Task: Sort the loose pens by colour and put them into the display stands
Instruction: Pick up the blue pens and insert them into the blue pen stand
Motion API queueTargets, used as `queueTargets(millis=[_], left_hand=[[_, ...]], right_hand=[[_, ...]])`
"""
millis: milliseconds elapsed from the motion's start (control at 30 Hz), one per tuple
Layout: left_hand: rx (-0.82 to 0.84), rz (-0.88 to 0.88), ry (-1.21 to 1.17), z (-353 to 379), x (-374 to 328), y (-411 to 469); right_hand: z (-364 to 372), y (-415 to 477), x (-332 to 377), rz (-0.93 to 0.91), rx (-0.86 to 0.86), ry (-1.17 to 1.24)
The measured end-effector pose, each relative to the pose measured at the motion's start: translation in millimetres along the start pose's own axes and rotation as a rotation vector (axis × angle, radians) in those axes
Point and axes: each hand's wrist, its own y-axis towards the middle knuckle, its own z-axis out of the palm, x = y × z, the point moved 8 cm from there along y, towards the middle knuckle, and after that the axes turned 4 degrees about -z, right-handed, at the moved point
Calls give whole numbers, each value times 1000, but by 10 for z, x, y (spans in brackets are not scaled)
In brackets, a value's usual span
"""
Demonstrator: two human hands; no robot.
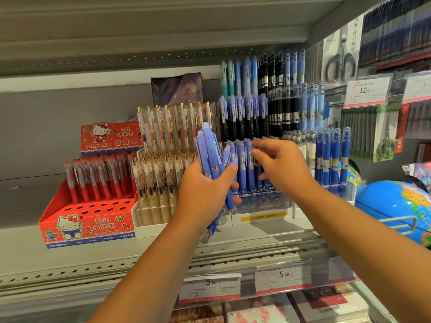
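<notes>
Two hands up at the shelf [70,252] here. The left hand [205,190] is wrapped tight around a bundle of blue pens [208,150], held upright in front of the stands. I count at least four tops sticking out above the fingers, but the rest overlap too much for a real number.

The right hand [282,166] is just right of it, fingers loosely curled, with the fingertips [256,153] at the tops of the matching blue pens in the near row of the clear stand [263,203]. I honestly can't tell if it's pinching one or only touching.

Three stands sit side by side on the shelf:
- the red Hello Kitty box [86,220] on the left, red pens at the far end and open holes in the near rows
- a beige stand [151,214] of gold-clip pens in the middle
- the clear stand on the right, with three tiers of blue and black pens

Two 5.00 price tags [211,287] sit on the near shelf edge, plus one 12.00 tag [367,90] up on the right — and one blue globe [396,201] at the far right.
</notes>
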Motion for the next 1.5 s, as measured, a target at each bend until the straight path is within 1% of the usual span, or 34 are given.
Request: queueTargets(millis=[133, 233, 267, 333, 367, 400, 467, 533, 667, 767, 900, 1100, 1200, 1333, 1500], left_hand=[[-6, 4, 1, -9, -7, 1], [-11, 26, 2, -9, -16, 6], [-14, 36, -6, -10, -23, 7], [-34, 62, -20, -29, -42, 7], [-48, 74, -22, -43, -52, 6], [-57, 82, -24, -51, -62, 3], [-64, 106, -15, -60, -82, 0], [-56, 142, 12, -47, -124, -12], [-19, 141, -16, -13, -150, -31], [18, 99, -59, 9, -113, -26], [32, 61, -104, 29, -87, -23], [-31, 60, -52, -30, -54, 16], [-22, 80, -27, -18, -77, 7], [-50, 94, 41, -56, -59, 23], [-72, 54, 69, -76, -6, 51]], right_hand=[[-32, -43, 118, -101, -44, -130], [-48, -54, 159, -112, -78, -196], [-79, -68, 195, -127, -115, -186], [-161, -120, 319, -217, -198, -99], [-171, -149, 369, -265, -194, -22], [-140, -169, 391, -280, -140, 75], [2, -195, 396, -235, 44, 258], [118, -224, 411, -209, 172, 348], [155, -232, 434, -202, 254, 438], [163, -230, 399, -145, 299, 535], [171, -220, 373, -87, 305, 620], [205, -195, 297, -15, 309, 741], [196, -195, 279, -18, 285, 722], [185, -210, 302, -40, 276, 646], [157, -209, 303, -45, 216, 586]])
